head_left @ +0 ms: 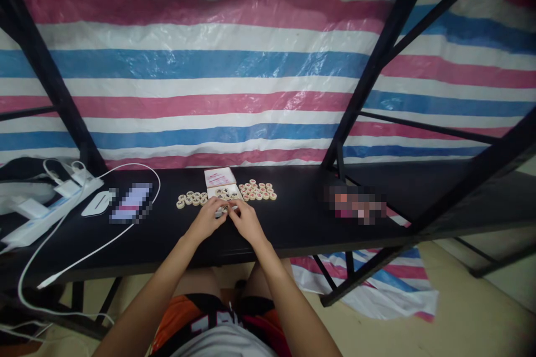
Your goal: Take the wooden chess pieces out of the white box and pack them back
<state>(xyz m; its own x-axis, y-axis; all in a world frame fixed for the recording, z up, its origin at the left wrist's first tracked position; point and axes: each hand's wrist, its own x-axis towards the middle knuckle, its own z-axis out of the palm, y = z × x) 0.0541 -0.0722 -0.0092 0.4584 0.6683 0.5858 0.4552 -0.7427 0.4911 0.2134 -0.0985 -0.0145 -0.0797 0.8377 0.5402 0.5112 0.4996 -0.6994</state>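
Note:
My left hand (207, 220) and my right hand (247, 220) meet over the black table (293, 223), fingertips pinched together on small round wooden game pieces (226, 207) just in front of a small open box (224, 192). The box holds several discs. Its pink-printed lid (219, 177) lies just behind it. A group of black-marked discs (191, 198) lies to the left of the box. A group of red-marked discs (257, 191) lies to its right. What exactly sits between my fingers is too small to make out.
On the table's left are a white power strip (46, 212) with chargers, a white mouse (97, 203), a blurred phone (130, 202) and a white cable (84, 256). A blurred object (355, 204) lies to the right. Black frame bars (377, 61) cross before a striped tarp.

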